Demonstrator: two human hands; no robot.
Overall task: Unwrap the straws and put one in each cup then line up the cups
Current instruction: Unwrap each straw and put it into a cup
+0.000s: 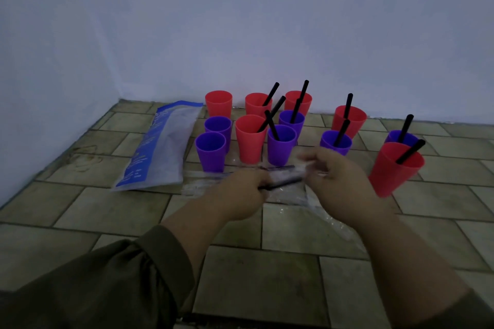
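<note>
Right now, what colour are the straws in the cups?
The straws are black; the head view shows it best.

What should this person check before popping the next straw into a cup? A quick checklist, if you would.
1. Straw in hand: left hand grips a black straw. Ok.
2. Wrapper fully off: right hand pinches the clear wrapper, blurred. Cannot tell.
3. Empty cup available: front purple cup, purple cup behind it, back red cup hold no straw. Ok.
4. Every cup has a straw: those three lack one. Not ok.
5. Cups lined up: they stand in loose clusters. Not ok.
</note>
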